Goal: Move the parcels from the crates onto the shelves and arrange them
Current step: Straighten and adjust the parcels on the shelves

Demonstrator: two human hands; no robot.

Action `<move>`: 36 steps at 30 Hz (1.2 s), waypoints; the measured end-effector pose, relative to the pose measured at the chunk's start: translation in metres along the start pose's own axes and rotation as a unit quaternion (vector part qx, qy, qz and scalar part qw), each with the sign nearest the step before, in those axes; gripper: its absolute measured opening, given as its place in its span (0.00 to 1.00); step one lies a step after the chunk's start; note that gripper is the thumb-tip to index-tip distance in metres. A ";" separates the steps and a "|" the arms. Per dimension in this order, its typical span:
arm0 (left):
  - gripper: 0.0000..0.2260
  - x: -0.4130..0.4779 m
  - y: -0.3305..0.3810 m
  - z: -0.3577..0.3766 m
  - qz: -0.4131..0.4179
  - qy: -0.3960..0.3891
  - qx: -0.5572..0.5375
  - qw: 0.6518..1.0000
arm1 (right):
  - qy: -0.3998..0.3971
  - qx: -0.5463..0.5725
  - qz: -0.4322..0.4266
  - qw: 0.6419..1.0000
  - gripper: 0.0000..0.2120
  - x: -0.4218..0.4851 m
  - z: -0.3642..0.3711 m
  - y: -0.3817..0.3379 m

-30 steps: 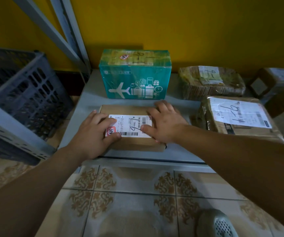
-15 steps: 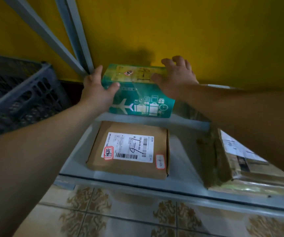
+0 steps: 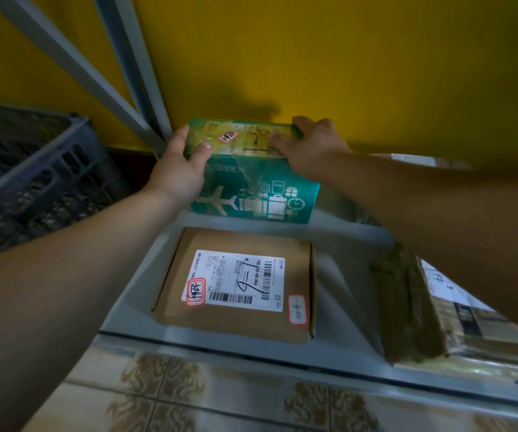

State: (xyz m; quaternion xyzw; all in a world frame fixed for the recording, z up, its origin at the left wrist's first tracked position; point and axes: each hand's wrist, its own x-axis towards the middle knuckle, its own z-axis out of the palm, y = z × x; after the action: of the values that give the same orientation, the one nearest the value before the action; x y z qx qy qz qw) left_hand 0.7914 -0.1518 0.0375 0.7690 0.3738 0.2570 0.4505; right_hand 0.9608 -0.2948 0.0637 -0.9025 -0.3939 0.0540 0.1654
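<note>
Head cam is looking down at a smooth grey metal shelf (image 3: 338, 275) set against a yellow wall (image 3: 345, 57). Both hands are gripping the teal box (image 3: 251, 182), a glossy rectangular carton wrapped in shiny clear film, with white plane and luggage icons on the front and a handwritten label on top. Left hand (image 3: 178, 169) is clamping its left end, thumb lying across the top. Right hand (image 3: 310, 148) is holding the top right corner, fingers curling over the back edge. The box is sitting at the back of the shelf near the wall and tilting a bit; can't tell if its bottom is touching the metal. Just in front, a flat brown cardboard box (image 3: 235, 319) is lying with a white barcode label facing up. To its right, a parcel (image 3: 407, 307) in crinkly brownish tape is lying near the shelf's front edge. A dark plastic lattice crate (image 3: 33, 169) is showing off to the left, and patterned floor tiles (image 3: 189, 394) are showing below.
</note>
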 end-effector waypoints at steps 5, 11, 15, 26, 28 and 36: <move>0.23 -0.007 0.008 0.004 0.036 0.027 0.070 0.997 | 0.055 0.081 0.050 0.994 0.33 -0.003 0.002 0.000; 0.23 -0.009 0.013 -0.005 0.078 -0.014 0.240 0.968 | 0.057 0.071 0.027 0.995 0.33 -0.013 -0.001 0.000; 0.27 -0.030 0.022 -0.010 0.137 0.027 0.277 0.950 | 0.046 0.064 0.001 0.997 0.36 -0.041 -0.012 0.010; 0.36 -0.146 -0.016 0.050 0.130 -0.231 0.403 0.876 | 0.007 -0.102 0.109 0.989 0.42 -0.183 -0.054 0.071; 0.38 -0.153 -0.028 0.057 0.108 -0.241 0.424 0.866 | -0.015 -0.117 0.154 0.981 0.40 -0.209 -0.053 0.082; 0.40 -0.154 -0.038 0.066 0.105 -0.232 0.441 0.861 | -0.048 -0.115 0.183 0.975 0.38 -0.237 -0.034 0.087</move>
State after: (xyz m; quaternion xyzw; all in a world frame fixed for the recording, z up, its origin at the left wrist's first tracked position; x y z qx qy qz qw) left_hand 0.7360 -0.2971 -0.0353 0.9592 0.2500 -0.0750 0.1085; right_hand 0.8671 -0.5315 0.0581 -0.9687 -0.2331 0.0809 0.0283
